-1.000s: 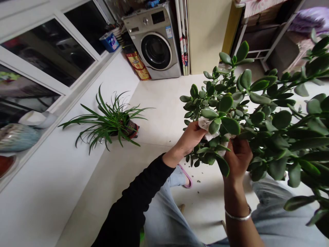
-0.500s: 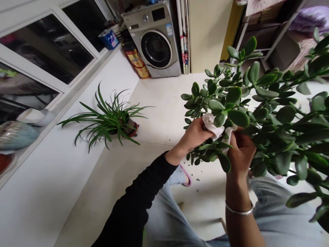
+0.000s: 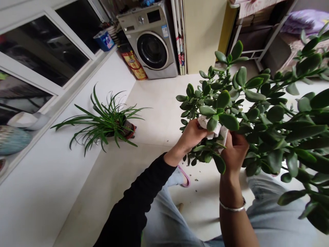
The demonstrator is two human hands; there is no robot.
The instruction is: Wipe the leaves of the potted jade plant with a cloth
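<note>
Left hand (image 3: 191, 135) clamped on crumpled white cloth (image 3: 205, 121), pressed in among fleshy leaves. Right hand (image 3: 233, 151), silver bangle (image 3: 232, 207) on wrist, closed on same cloth from other side; hands close together, not clearly touching. Thick-leaved green jade plant (image 3: 259, 113) filling right of view, held above blue-jeaned knees (image 3: 272, 202) and pale tile floor (image 3: 159, 103). Slender-leaved spider plant (image 3: 102, 120) in red-rimmed pot (image 3: 130, 132) on floor, well apart, left. Silver front-loading washing machine (image 3: 151, 49) against far wall.

1 left hand (image 3: 191, 135), 1 right hand (image 3: 233, 151), 1 white cloth (image 3: 205, 122), 1 jade plant (image 3: 223, 99), 1 spider plant (image 3: 108, 120), 1 washing machine (image 3: 151, 51), 1 silver bangle (image 3: 232, 208).
</note>
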